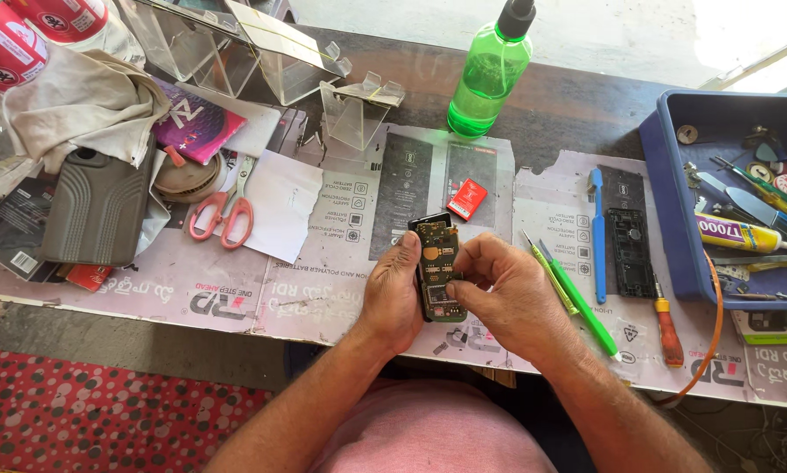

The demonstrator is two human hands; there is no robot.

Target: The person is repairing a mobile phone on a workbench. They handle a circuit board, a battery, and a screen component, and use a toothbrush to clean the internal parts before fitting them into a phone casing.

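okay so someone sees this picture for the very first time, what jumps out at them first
First, the green circuit board of an opened phone at the centre, held between the left hand and the right hand above the paper-covered bench. Next, the bright green spray bottle standing at the far edge. Then the pink-handled scissors to the left and the blue tray of tools at the right.

Both forearms bare to the elbow and beyond, no sleeves in sight, no watch, ring or band on either wrist or finger. Left hand (393, 293) and right hand (505, 293) broad, with short nails and visible hair along the forearms. A pink shirt (433, 429) covers the belly at the bottom of the view, plain cloth without pattern.
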